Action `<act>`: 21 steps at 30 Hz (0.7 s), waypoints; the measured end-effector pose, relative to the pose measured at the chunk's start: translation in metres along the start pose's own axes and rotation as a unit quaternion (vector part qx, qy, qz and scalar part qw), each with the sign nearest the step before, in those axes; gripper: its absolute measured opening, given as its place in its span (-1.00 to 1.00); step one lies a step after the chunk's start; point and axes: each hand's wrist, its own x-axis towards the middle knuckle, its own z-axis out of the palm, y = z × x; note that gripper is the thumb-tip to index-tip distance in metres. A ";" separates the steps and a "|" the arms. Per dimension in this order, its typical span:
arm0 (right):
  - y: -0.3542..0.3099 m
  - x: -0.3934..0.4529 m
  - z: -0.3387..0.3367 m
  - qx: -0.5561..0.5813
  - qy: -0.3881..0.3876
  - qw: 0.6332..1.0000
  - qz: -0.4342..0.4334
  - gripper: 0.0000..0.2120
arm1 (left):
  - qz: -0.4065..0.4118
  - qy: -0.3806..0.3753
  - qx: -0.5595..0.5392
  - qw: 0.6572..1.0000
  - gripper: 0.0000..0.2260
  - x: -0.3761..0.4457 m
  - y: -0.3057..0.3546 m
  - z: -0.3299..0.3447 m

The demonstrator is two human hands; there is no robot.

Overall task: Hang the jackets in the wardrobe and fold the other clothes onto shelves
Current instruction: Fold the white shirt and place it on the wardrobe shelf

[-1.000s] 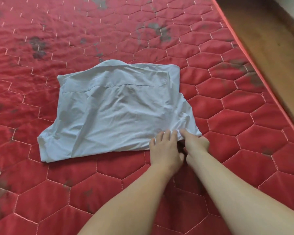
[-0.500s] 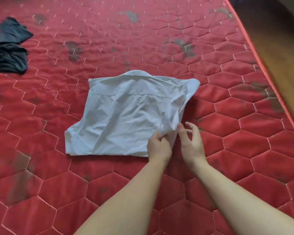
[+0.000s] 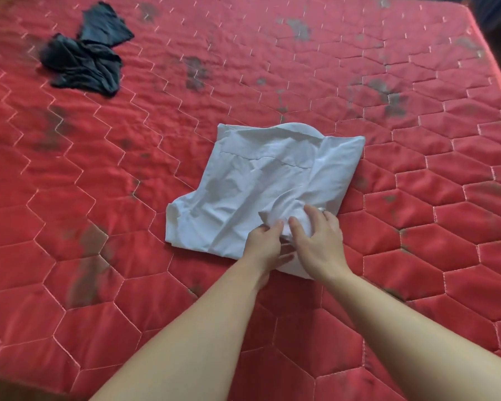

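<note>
A pale blue shirt (image 3: 252, 183) lies partly folded on the red quilted mattress (image 3: 128, 285), collar at the far side. Its right side is folded over onto the body. My left hand (image 3: 265, 244) grips the near hem of the shirt, fingers curled round a bunch of cloth. My right hand (image 3: 315, 238) lies on the folded-over right part near the hem, fingers spread and pressing the cloth down; a ring shows on one finger.
A crumpled dark garment (image 3: 84, 59) lies at the far left of the mattress. The mattress has dark stains. Its right edge (image 3: 495, 70) drops off to a dark floor at the far right.
The shirt's right side has been folded over onto the body. My right hand moved from beside the shirt onto it. The view swung, bringing the dark garment further in.
</note>
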 end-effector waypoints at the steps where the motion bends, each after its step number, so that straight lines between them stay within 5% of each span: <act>1: -0.001 0.001 0.000 -0.013 0.014 1.000 0.004 -0.55 | 0.012 0.003 0.009 1.000 -0.83 0.002 0.003 -0.001; 6: -0.018 0.031 -0.016 0.009 0.121 0.991 0.048 -0.52 | 0.169 0.013 0.159 0.973 -0.83 0.000 0.005 0.009; 9: -0.037 0.081 -0.038 0.084 0.065 0.975 0.195 -0.06 | 0.260 -0.018 0.259 0.930 -0.72 -0.011 0.006 0.025; 11: -0.046 0.102 -0.050 0.005 0.006 0.974 0.226 0.11 | 0.323 -0.062 0.320 0.889 -0.74 -0.016 0.007 0.036; 15: -0.034 0.115 -0.059 -0.271 -0.008 0.951 0.149 -0.41 | 0.402 -0.143 0.398 0.812 -0.87 -0.019 0.009 0.048; 19: -0.031 0.122 -0.080 -0.109 0.154 0.968 0.168 -0.77 | 0.380 -0.115 0.350 0.848 -0.88 -0.018 0.010 0.039; 21: -0.044 0.122 -0.081 0.020 0.211 0.966 0.147 -0.70 | 0.353 -0.086 0.318 0.876 -0.58 -0.015 0.013 0.029</act>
